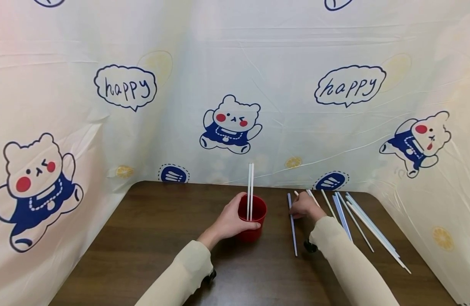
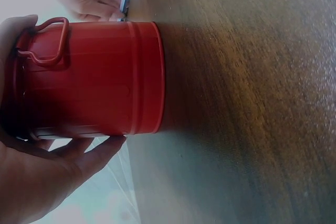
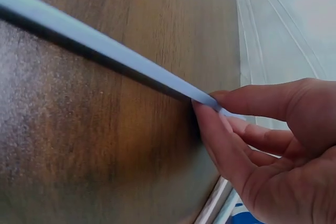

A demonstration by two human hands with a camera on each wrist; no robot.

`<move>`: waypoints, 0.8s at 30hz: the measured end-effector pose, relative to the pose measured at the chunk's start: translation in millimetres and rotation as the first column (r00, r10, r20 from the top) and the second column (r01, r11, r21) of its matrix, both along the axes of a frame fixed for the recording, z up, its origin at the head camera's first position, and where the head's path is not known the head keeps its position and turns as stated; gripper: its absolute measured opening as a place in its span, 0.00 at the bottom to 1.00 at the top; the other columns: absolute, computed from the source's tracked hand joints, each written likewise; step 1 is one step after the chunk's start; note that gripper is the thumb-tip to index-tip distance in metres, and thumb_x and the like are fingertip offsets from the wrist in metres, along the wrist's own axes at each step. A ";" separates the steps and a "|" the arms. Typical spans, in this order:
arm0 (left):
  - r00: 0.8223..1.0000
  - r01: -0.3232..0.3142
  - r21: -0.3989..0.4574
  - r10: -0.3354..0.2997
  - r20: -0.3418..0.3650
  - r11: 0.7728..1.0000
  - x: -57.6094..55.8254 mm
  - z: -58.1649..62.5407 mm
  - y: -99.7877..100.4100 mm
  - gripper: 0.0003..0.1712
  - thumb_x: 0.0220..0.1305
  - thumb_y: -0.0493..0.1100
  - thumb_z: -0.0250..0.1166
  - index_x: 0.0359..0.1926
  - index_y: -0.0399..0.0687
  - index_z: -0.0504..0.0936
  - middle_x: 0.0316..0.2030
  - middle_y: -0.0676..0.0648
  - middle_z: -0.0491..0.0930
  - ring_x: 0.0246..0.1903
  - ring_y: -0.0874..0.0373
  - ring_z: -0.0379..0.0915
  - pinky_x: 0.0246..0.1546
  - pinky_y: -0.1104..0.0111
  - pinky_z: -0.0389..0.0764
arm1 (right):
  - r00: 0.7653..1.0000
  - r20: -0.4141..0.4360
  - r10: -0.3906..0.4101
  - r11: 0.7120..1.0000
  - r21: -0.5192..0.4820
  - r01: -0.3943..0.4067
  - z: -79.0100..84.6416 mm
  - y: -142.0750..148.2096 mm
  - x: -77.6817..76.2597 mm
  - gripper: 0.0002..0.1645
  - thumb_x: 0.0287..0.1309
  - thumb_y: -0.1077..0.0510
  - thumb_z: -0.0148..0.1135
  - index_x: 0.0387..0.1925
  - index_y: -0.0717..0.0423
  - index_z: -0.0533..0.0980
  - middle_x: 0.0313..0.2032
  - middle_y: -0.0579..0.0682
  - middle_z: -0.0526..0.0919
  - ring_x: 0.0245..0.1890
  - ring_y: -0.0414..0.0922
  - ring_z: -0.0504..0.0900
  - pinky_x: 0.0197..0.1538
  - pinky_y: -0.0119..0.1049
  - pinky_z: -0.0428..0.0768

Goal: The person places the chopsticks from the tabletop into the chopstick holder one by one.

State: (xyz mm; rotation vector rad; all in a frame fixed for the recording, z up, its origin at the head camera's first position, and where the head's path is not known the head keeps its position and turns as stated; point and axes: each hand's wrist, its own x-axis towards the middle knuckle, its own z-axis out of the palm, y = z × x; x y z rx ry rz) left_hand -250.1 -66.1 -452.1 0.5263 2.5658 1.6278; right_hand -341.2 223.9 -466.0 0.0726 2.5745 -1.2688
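Observation:
A small red metal bucket (image 1: 260, 208) with a wire side handle (image 2: 62, 43) stands upright on the table. My left hand (image 1: 232, 219) grips it from the left, thumb at the front and fingers round the far side. Two white chopsticks (image 1: 251, 182) stand in the bucket and stick out well above the rim. To the right of the bucket, my right hand (image 1: 304, 206) pinches a pale blue chopstick (image 1: 294, 238) between thumb and fingertips, as the right wrist view shows up close. That chopstick lies roughly front to back, at or just above the tabletop.
Several loose white and pale blue chopsticks (image 1: 376, 231) lie spread on the right of the brown wooden table (image 1: 143, 250), partly behind my right forearm. A printed cloth (image 1: 288, 127) hangs along the table's back and sides.

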 end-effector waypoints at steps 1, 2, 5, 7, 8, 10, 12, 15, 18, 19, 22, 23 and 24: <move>1.000 0.001 0.002 -0.001 -0.001 1.000 -0.2 -0.3 0.0 0.50 0.50 0.50 0.81 0.71 0.53 0.64 0.62 0.50 0.74 0.60 0.52 0.71 0.53 0.53 0.82 | 1.000 0.005 -0.007 1.000 -0.030 0.007 -0.7 -0.2 0.9 0.03 0.48 0.76 0.65 0.23 0.71 0.81 0.19 0.51 0.82 0.20 0.44 0.85 0.30 0.40 0.87; 1.000 0.001 0.003 -0.001 -0.001 1.000 -0.5 -0.5 -0.1 0.50 0.50 0.50 0.81 0.70 0.53 0.64 0.62 0.50 0.74 0.60 0.52 0.71 0.53 0.53 0.82 | 1.000 0.009 -0.010 0.998 -0.059 0.011 -1.2 -0.3 1.9 0.02 0.49 0.77 0.64 0.25 0.73 0.81 0.20 0.51 0.81 0.20 0.44 0.85 0.31 0.40 0.87; 1.000 0.002 0.004 -0.002 0.000 1.000 -0.7 -1.4 -0.1 0.49 0.51 0.50 0.81 0.70 0.53 0.64 0.62 0.50 0.74 0.60 0.52 0.71 0.53 0.53 0.82 | 1.000 0.024 -0.009 0.991 -0.136 0.012 -3.0 0.6 5.0 0.03 0.52 0.78 0.62 0.31 0.78 0.80 0.21 0.52 0.82 0.22 0.43 0.84 0.33 0.40 0.88; 1.000 0.002 0.005 -0.002 0.000 1.000 -0.4 -1.4 -0.1 0.49 0.51 0.50 0.81 0.70 0.53 0.64 0.62 0.50 0.74 0.60 0.51 0.71 0.53 0.52 0.82 | 0.999 0.032 -0.012 0.985 -0.172 0.018 -5.0 1.9 5.2 0.05 0.53 0.78 0.62 0.34 0.79 0.79 0.23 0.54 0.83 0.23 0.43 0.84 0.34 0.40 0.88; 1.000 0.002 0.004 -0.002 -0.002 1.000 -0.2 -0.9 0.0 0.49 0.51 0.50 0.81 0.70 0.53 0.64 0.62 0.50 0.74 0.60 0.52 0.71 0.53 0.53 0.82 | 0.999 0.032 -0.012 0.982 -0.187 0.018 -5.8 2.8 5.0 0.06 0.53 0.78 0.61 0.35 0.80 0.79 0.24 0.55 0.84 0.24 0.43 0.84 0.35 0.40 0.88; 1.000 0.002 0.005 -0.002 -0.003 1.000 -0.6 -0.2 -0.2 0.49 0.51 0.50 0.81 0.70 0.53 0.64 0.61 0.50 0.74 0.60 0.51 0.71 0.53 0.53 0.82 | 1.000 0.027 -0.008 0.978 -0.210 0.014 -8.2 4.6 3.5 0.06 0.55 0.77 0.61 0.36 0.81 0.78 0.26 0.57 0.85 0.24 0.42 0.84 0.35 0.39 0.88; 1.000 0.004 0.008 -0.003 -0.008 1.000 -1.4 0.8 -0.5 0.49 0.51 0.50 0.80 0.70 0.52 0.64 0.61 0.50 0.74 0.60 0.51 0.71 0.53 0.53 0.82 | 1.000 0.020 -0.013 0.971 -0.237 0.017 -10.4 6.0 1.5 0.06 0.56 0.77 0.60 0.35 0.81 0.78 0.28 0.59 0.85 0.24 0.42 0.84 0.34 0.38 0.88; 1.000 0.003 0.009 -0.003 -0.011 1.000 -2.0 2.6 -0.8 0.49 0.51 0.50 0.81 0.70 0.52 0.64 0.61 0.50 0.74 0.59 0.51 0.71 0.53 0.53 0.82 | 1.000 0.010 -0.019 0.956 -0.292 0.021 -13.2 7.1 -0.3 0.06 0.58 0.77 0.58 0.36 0.82 0.77 0.30 0.58 0.84 0.24 0.41 0.84 0.34 0.36 0.87; 1.000 0.002 0.001 -0.002 -0.012 1.000 -1.1 3.4 -0.7 0.49 0.50 0.50 0.81 0.70 0.53 0.64 0.61 0.50 0.74 0.59 0.52 0.71 0.53 0.53 0.82 | 0.999 0.013 -0.052 0.932 -0.358 0.053 -16.1 7.8 -0.8 0.08 0.59 0.78 0.56 0.39 0.83 0.76 0.31 0.58 0.84 0.26 0.41 0.84 0.34 0.35 0.87; 1.000 0.001 -0.003 -0.001 -0.012 1.000 -0.8 3.1 -0.6 0.49 0.50 0.50 0.81 0.70 0.53 0.64 0.61 0.50 0.74 0.59 0.52 0.71 0.53 0.53 0.82 | 0.998 0.013 -0.064 0.924 -0.377 0.064 -17.0 8.0 -0.8 0.08 0.59 0.78 0.56 0.40 0.83 0.76 0.31 0.58 0.84 0.26 0.41 0.84 0.35 0.35 0.87; 1.000 0.001 -0.012 -0.001 -0.007 1.000 -0.5 1.3 0.0 0.49 0.51 0.50 0.81 0.70 0.54 0.64 0.61 0.51 0.74 0.59 0.52 0.71 0.53 0.53 0.82 | 0.994 0.011 -0.107 0.894 -0.436 0.101 -18.3 8.4 -0.7 0.10 0.60 0.78 0.56 0.43 0.84 0.73 0.31 0.60 0.84 0.28 0.42 0.85 0.36 0.36 0.87; 1.000 0.000 -0.014 0.000 -0.005 1.000 -0.6 0.8 0.1 0.49 0.51 0.50 0.81 0.70 0.55 0.65 0.61 0.51 0.74 0.59 0.52 0.71 0.53 0.54 0.82 | 0.993 0.006 -0.121 0.885 -0.451 0.111 -18.0 8.1 -1.0 0.11 0.61 0.78 0.57 0.45 0.84 0.72 0.32 0.60 0.84 0.28 0.43 0.86 0.36 0.36 0.87; 1.000 -0.001 -0.016 0.000 -0.004 1.000 -0.9 0.1 0.3 0.49 0.50 0.50 0.81 0.70 0.55 0.65 0.61 0.51 0.74 0.59 0.52 0.71 0.52 0.54 0.82 | 0.990 0.002 -0.140 0.876 -0.467 0.125 -17.3 7.7 -1.3 0.12 0.61 0.78 0.58 0.46 0.83 0.71 0.32 0.61 0.85 0.28 0.43 0.86 0.36 0.36 0.87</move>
